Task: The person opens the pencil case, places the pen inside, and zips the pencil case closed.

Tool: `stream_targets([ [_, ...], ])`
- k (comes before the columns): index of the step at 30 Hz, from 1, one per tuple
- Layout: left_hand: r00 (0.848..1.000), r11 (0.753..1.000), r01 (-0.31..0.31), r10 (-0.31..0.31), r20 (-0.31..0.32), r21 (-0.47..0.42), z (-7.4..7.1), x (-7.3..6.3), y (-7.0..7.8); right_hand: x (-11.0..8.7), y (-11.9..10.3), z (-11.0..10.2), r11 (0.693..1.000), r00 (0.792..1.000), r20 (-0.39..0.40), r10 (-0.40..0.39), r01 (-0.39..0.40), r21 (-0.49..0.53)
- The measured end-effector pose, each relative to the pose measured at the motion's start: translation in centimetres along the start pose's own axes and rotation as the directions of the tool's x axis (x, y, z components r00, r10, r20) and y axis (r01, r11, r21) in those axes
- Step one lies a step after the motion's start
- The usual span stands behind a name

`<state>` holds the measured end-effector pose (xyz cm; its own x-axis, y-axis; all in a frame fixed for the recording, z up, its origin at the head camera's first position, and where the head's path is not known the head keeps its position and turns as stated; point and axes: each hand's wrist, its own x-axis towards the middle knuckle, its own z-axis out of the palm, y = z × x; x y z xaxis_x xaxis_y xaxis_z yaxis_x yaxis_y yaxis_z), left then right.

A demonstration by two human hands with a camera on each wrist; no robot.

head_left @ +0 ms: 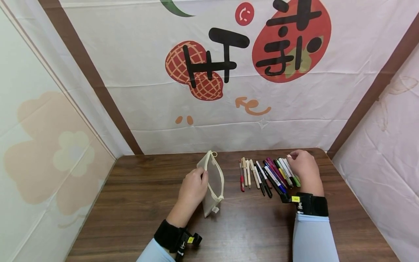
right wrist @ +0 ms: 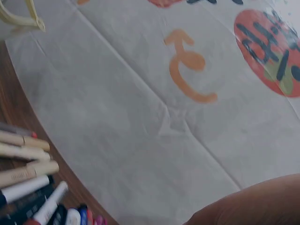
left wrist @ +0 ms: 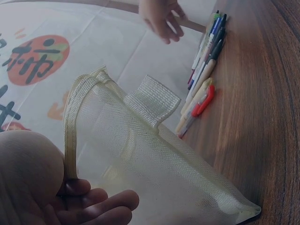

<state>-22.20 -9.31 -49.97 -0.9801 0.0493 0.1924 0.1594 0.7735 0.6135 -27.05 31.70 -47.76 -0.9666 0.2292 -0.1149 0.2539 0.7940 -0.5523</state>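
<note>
The left hand pinches an upright mesh pouch, opening upward, long axis running near to far; right of the pouch, the right hand is beside pens, its grip unclear.

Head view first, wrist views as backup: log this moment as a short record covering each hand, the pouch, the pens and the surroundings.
Left hand: grips the edge of the mesh pouch
Pouch state: mouth open
Right hand: at the right end of the pens; grip unclear
Pen layout: side by side in a row, right of the pouch
Surface: brown wood-grain table
Backdrop: pale printed sheet
</note>
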Motion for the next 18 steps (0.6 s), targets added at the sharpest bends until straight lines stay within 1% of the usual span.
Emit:
stream_targets([
  [5, 1.0, 1.0, -0.001, 0.001, 0.009, -0.012, -0.2, 0.0, 0.1, 0.3, 1.1, -0.1, 0.998, 0.998, 0.008, 0.067, -0.066, -0.019],
  [8, 1.0, 1.0, -0.005, 0.006, 0.012, -0.01, -0.3, 0.0, 0.2, 0.4, 1.4, 0.2, 0.995, 0.995, -0.017, 0.097, -0.097, -0.017],
  [12, 1.0, 1.0, -0.004, 0.005, 0.014, -0.008, -0.3, 0.0, 0.2, 0.5, 2.0, 0.8, 0.987, 0.986, -0.048, 0.161, -0.162, -0.008],
  [18, 1.0, 1.0, 0.0, 0.0, 0.01, -0.005, -0.3, -0.1, 0.2, 0.8, 2.9, 1.1, 0.974, 0.974, -0.021, 0.227, -0.227, -0.023],
])
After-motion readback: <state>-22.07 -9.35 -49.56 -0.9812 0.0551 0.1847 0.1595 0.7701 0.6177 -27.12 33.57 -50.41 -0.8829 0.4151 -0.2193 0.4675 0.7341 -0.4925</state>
